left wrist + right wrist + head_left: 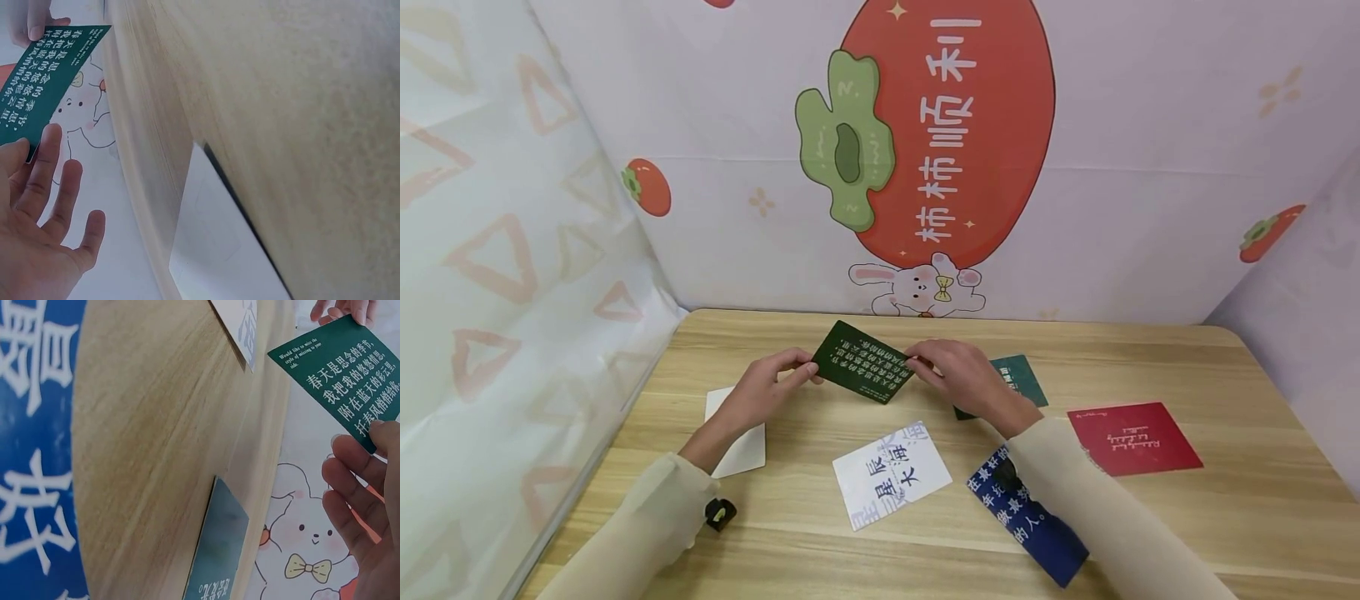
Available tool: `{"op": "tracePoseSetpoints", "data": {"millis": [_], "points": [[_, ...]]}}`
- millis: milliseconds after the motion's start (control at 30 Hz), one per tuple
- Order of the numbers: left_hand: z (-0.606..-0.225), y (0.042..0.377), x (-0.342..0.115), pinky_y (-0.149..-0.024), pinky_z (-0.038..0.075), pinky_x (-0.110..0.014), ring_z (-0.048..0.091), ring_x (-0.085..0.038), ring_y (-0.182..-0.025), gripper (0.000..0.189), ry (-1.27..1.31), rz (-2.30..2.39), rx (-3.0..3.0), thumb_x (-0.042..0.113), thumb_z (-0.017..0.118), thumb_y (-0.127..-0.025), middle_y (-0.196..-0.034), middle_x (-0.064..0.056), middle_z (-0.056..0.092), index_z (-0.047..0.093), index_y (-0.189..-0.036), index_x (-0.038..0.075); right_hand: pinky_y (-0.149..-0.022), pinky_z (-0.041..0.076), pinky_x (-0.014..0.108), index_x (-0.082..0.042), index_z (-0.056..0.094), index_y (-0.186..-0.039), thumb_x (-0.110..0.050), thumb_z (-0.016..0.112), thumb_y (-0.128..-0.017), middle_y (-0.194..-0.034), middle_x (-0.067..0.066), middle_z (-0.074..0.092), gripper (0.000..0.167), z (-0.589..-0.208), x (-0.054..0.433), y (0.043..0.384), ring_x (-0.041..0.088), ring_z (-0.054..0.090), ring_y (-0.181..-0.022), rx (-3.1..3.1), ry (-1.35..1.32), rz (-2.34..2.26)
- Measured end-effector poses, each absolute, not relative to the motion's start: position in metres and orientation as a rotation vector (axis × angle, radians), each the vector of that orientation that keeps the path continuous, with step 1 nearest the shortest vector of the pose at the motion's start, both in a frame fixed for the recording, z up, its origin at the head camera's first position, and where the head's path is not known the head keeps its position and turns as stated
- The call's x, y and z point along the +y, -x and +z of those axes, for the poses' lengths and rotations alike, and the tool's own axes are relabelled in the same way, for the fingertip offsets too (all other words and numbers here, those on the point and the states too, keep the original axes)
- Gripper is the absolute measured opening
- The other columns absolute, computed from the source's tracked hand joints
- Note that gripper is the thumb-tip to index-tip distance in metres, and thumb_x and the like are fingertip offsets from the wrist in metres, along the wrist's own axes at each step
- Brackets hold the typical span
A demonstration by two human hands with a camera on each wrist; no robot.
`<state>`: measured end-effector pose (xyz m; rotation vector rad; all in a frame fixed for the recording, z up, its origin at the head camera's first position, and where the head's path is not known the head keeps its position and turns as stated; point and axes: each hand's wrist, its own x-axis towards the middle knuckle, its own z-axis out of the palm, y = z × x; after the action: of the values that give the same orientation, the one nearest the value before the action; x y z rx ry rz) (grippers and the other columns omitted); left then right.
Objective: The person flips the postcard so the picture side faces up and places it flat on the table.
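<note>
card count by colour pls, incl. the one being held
Dark green card, held between left hand and right hand: 1
Teal card: 1
Red card: 1
Blue card: 1
White card with blue lettering: 1
Plain white card: 1
Total: 6

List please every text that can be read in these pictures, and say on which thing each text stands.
Backdrop persimmon: "柿柿顺利"
Dark green card, pinched by left hand and right hand: "春天是思念的季节"; English line too small.
White card: "星辰大海"
Blue card: partly hidden.
Red card, teal card: too small.
</note>
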<state>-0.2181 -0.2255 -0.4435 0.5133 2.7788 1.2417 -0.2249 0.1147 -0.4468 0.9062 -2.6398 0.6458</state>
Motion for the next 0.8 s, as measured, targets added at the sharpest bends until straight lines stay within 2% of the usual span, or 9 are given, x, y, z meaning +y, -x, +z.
{"op": "tracePoseSetpoints", "data": {"millis": [233,433,600,800], "points": [[-0.448,0.220,-0.224,-0.112,0.049,-0.063,0.064,-0.036,-0.139,0.021,-0.474,1.254,2.796,0.030,0.060,-0.114,-0.101,-0.001,0.083,0.075,-0.119,0.016,-0.072,0.057,0.031,-0.012,0.072,-0.137,-0.022,0.069,-0.109,-0.093,0.000,0.078,0.030,-0.449,0.110,0.226,0.010,0.064,-0.078,-2.671,-0.889,0.653],[-0.451,0.221,-0.223,-0.114,0.049,-0.063,0.066,-0.039,-0.137,0.022,-0.428,1.249,2.798,0.027,0.060,-0.114,-0.099,-0.004,0.083,0.073,-0.125,0.014,-0.070,0.052,0.027,-0.016,0.064,-0.147,-0.022,0.066,-0.111,-0.089,-0.004,0.073,0.037,-0.452,0.103,0.227,0.009,0.059,-0.074,-2.770,-0.838,0.660],[-0.451,0.222,-0.222,-0.103,0.053,-0.053,0.071,-0.033,-0.127,0.024,-0.408,1.243,2.802,0.026,0.060,-0.114,-0.099,-0.003,0.082,0.072,-0.130,0.013,-0.072,0.052,0.029,-0.018,0.062,-0.151,-0.023,0.064,-0.111,-0.089,-0.003,0.071,0.040,-0.456,0.101,0.226,0.011,0.059,-0.076,-2.796,-0.822,0.666],[-0.449,0.223,-0.222,-0.086,0.046,-0.039,0.067,-0.024,-0.102,0.026,-0.339,1.214,2.803,0.028,0.060,-0.114,-0.098,-0.003,0.082,0.070,-0.134,0.015,-0.073,0.052,0.029,-0.019,0.061,-0.151,-0.024,0.065,-0.111,-0.089,-0.004,0.068,0.041,-0.460,0.097,0.228,0.011,0.059,-0.078,-2.807,-0.821,0.665]]}}
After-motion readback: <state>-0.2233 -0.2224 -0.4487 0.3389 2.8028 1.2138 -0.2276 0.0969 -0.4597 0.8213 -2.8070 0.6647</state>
